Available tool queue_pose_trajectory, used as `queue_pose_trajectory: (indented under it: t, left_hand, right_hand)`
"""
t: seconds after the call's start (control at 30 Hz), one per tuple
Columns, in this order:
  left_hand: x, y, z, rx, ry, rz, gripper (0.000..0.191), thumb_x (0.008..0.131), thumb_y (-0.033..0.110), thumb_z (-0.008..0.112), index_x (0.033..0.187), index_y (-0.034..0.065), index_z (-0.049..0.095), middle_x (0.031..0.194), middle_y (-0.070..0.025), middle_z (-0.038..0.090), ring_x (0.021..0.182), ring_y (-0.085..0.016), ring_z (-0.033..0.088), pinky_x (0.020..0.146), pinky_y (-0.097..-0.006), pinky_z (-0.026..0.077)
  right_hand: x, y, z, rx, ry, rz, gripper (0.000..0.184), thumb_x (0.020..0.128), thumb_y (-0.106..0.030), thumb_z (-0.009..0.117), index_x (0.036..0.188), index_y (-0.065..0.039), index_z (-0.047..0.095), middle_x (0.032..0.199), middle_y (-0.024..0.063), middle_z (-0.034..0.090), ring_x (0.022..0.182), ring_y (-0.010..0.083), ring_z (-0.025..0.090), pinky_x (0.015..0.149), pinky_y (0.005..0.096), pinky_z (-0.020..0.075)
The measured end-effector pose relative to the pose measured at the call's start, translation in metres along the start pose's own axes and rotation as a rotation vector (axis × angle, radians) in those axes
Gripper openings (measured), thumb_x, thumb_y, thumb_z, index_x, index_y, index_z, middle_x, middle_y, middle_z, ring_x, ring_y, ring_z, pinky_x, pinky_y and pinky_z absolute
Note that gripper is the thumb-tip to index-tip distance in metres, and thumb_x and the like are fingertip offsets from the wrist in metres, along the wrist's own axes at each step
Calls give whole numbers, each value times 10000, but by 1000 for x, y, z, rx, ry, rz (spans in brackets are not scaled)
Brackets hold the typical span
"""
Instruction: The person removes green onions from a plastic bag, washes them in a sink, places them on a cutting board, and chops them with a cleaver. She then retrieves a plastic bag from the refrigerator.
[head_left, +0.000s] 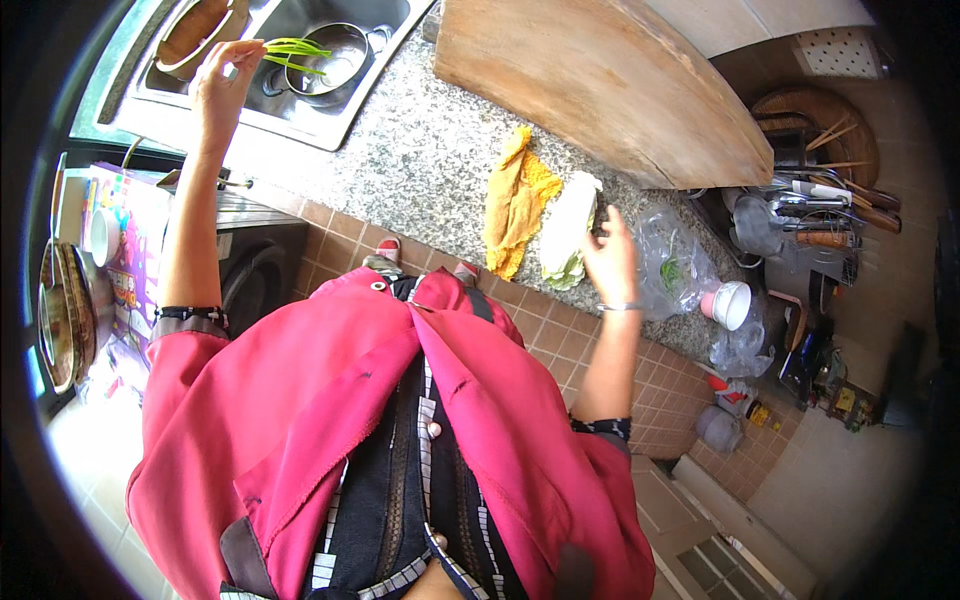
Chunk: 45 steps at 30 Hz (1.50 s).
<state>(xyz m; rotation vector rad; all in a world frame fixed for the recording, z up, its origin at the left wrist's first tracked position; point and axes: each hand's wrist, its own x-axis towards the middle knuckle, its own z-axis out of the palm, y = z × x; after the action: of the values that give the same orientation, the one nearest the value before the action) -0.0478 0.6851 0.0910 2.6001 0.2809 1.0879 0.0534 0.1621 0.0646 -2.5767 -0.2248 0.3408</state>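
Note:
Between the fingers of my left hand (225, 86) are several thin green stalks (296, 49), held over the sink. A metal pot (337, 64) sits in the basin below them. My right hand (613, 259), slightly blurred, is over the granite counter beside a napa cabbage (570, 229); its fingers are spread, and whether they touch the cabbage I cannot tell. A yellow-orange cloth (514, 206) lies to the left of the cabbage. Right of my hand is a clear plastic bag (667, 262) with some green leaves in it.
A large wooden board (592, 82) stands along the counter's back. A brown basket-like container (196, 37) is in the other basin. A white cup (731, 304) lies by the plastic bag. Utensils in a rack (810, 217) are at the right. A front-loading appliance (262, 262) stands below, left.

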Motion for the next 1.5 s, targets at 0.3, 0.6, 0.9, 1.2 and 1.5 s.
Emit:
queue_pose_trajectory:
  t: [0.3,0.6,0.9,1.2,1.5]
  left_hand:
    - [-6,-39,20,-256,-56,-46,144,840,89,679,984,92,669,906,-36,652,815,-107,597,729,-229,473]
    - [6,-36,30,-79,-74,-203,147,853,186,679,982,115,693,933,-10,672,852,-87,622,750,-223,483]
    - [7,-23,12,-56,25,-130,153,841,165,690,982,105,686,914,-17,685,825,-90,624,753,-214,493]
    - [0,-33,-2,-4,85,-184,157,848,186,683,987,114,680,945,-26,672,888,-123,631,773,-222,506]
    - [-3,-45,-47,-90,187,-279,125,844,100,674,966,117,695,899,-22,677,852,-110,623,718,-230,513]
  right_hand:
    - [-1,8,70,-119,268,124,832,680,-203,723,1337,93,308,1199,299,499,1136,417,456,986,418,388]
    - [-8,100,39,-50,516,202,814,660,-224,773,1323,50,387,1174,286,514,1091,415,502,949,448,409]
    - [6,113,1,-373,472,269,813,698,-293,780,1321,57,392,1275,282,432,1190,401,422,1023,471,336]
    - [-8,-51,123,-364,93,-302,874,678,-374,766,1366,-23,357,1337,214,395,1168,407,427,997,471,350]
    - [33,-109,108,539,-208,-191,364,857,-37,542,1205,65,513,1116,164,599,993,239,587,892,328,446]
